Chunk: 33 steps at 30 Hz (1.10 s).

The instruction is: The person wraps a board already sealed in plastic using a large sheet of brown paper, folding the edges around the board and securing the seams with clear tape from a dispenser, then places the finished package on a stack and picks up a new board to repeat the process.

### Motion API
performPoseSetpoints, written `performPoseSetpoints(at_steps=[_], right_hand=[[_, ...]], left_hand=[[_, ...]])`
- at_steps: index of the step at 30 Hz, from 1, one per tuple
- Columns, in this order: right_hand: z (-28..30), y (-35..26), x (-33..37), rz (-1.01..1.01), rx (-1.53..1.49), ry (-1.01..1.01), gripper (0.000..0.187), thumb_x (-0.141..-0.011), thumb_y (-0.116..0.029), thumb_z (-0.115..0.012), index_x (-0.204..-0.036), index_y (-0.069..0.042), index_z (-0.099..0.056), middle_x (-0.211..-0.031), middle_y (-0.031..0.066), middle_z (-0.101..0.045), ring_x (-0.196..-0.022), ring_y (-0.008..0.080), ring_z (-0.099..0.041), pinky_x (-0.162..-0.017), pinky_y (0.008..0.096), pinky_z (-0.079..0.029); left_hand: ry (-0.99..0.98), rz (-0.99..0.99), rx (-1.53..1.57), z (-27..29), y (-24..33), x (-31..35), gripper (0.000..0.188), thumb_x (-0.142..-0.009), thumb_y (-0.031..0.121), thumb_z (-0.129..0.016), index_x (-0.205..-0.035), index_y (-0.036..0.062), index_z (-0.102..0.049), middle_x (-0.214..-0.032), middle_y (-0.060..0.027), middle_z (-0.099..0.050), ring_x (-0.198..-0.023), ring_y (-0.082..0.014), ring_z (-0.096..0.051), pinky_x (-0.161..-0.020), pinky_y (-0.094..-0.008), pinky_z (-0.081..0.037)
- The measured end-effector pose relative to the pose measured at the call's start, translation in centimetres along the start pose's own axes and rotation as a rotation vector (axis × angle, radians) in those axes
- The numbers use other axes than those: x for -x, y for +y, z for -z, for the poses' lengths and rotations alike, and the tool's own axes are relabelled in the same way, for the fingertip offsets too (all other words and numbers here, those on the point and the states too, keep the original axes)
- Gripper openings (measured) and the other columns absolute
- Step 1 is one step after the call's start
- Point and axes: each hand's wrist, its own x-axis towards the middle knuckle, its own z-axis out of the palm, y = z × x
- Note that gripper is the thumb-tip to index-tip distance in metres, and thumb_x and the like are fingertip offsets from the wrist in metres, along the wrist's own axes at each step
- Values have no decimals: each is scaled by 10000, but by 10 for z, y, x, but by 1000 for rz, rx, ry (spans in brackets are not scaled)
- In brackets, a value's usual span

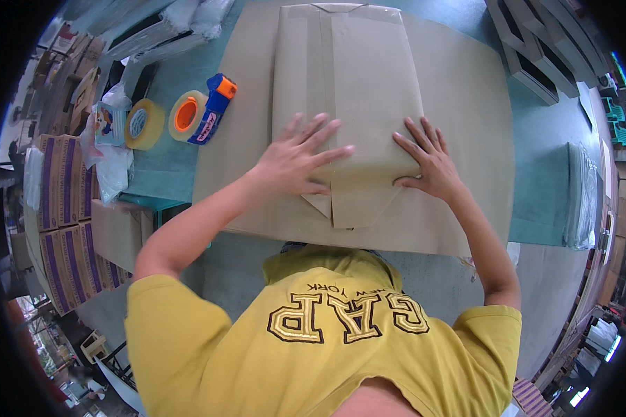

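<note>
A long parcel wrapped in brown paper (375, 76) lies lengthwise in front of me, with a strip of clear tape along its top seam. Its near end shows a folded, pointed flap that hangs toward me. My left hand (299, 156) rests over the parcel's near left part, fingers spread and slightly blurred. At the near right edge, my right hand (430, 158) lies with fingers stretched over the paper. Neither hand grips anything. Beneath the parcel is a wide sheet of brown cardboard (469, 104).
Left of the cardboard, a blue and orange tape dispenser (215, 108) with a roll sits beside a loose tape roll (145, 125) on the green table (163, 170). Plastic-wrapped panels (160, 31) lie far left. Grey panels (535, 48) stand far right. Cartons (66, 229) are stacked at left.
</note>
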Motion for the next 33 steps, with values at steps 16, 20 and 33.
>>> performPoseSetpoints(at_steps=[16, 20, 33], right_hand=[[-12, -79, -56, 95, 193, -32, 879, -696, -252, -691, -1400, -299, -166, -1450, 54, -187, -1334, 316, -164, -1034, 579, -168], [-15, -78, -54, 106, 210, -17, 852, -710, -228, -668, -1400, -297, -173, -1444, 56, -204, -1324, 326, -191, -1025, 583, -182], [-19, -77, -54, 144, 212, 51, 904, -667, -234, -713, -1396, -290, -182, -1439, 58, -217, -1319, 332, -199, -1025, 581, -191]], left_hand=[[276, 26, -199, -21, -1, 67, 448, -775, 193, -571, -1207, 291, -510, -1336, -108, -364, -1268, -274, -313, -1055, -501, -177], [-69, -65, 259, -28, 51, 63, 407, -783, 156, -547, -1189, 166, -528, -1218, -106, -489, -1174, -259, -428, -999, -406, -321], [166, -135, 87, -47, 58, 26, 373, -685, 226, -599, -1032, 91, -577, -1015, -68, -571, -962, -234, -533, -845, -371, -417]])
